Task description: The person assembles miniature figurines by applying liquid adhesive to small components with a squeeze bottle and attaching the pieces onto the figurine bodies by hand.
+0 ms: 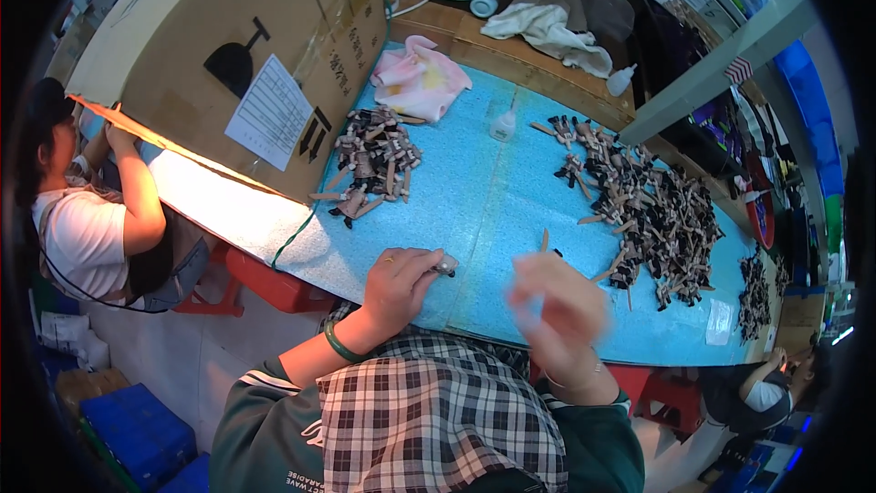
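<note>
- Okay, your left hand point(399, 281) is resting on the near edge of the blue foam mat point(474, 192), fingers curled together and pinching a small dark-and-pale piece point(446, 265) at the fingertips — the piece is sitting right at the mat's near edge.
- Your right hand point(557, 310) is blurring mid-motion over the mat; can't tell if it's spread or pinching anything, though a thin pale stick point(545, 239) is poking up just beyond it.
- Big pile of dark and tan stick parts point(657, 210) is lying to your right, well apart from the left hand; a smaller pile point(374, 160) is sitting further back on the left, near the cardboard box point(228, 36).
- Small white bottle point(503, 123) is standing mid-mat, pink cloth point(420, 78) beyond it.
- Another person in a white shirt point(82, 233) is working at your far left, hands on the box flap — not yours.
- Risk, my read: the pinched piece is so close to the edge that a loosening grip could be dropping it off the mat into your lap.
- Also: the fast right hand could be sweeping into the big pile and scattering parts, or be knocking the stick loose.
</note>
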Available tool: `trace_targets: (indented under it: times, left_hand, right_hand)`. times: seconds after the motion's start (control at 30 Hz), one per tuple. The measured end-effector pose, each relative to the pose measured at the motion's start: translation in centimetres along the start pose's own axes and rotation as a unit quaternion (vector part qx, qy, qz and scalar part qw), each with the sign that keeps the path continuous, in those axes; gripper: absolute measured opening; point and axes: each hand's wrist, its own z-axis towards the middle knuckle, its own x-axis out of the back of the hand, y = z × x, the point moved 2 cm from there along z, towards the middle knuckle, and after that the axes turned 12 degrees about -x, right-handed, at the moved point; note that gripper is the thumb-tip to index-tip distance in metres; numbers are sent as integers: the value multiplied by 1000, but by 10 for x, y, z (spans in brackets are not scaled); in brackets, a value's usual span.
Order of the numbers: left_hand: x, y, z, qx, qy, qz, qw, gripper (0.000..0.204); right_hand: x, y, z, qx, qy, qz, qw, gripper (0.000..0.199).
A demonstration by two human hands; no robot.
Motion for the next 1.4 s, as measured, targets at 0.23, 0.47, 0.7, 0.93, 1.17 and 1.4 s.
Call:
trace_targets:
  times: [0.23,0.47,0.7,0.93,1.17,1.4]
  left_hand:
    - [1,5,5,32,-24,-13,999,41]
    - [-2,3,-1,-24,-27,37,999,40]
    - [5,-2,5,78,-16,-81,994,37]
    - [3,-4,8,143,10,-223,964,20]
    - [1,-10,12,215,-30,-278,936,14]
    - [-4,-8,6,162,32,-268,949,13]
  right_hand:
    - [-64,64,-24,-4,-87,-364,927,51]
    - [-84,75,-37,1,-52,-489,871,46]
    - [-85,83,-36,-21,-54,-478,876,47]
    - [-85,82,-40,-7,-51,-481,875,46]
    - [-85,83,-42,1,-50,-481,875,46]
    - [-82,85,-43,4,-48,-479,876,47]
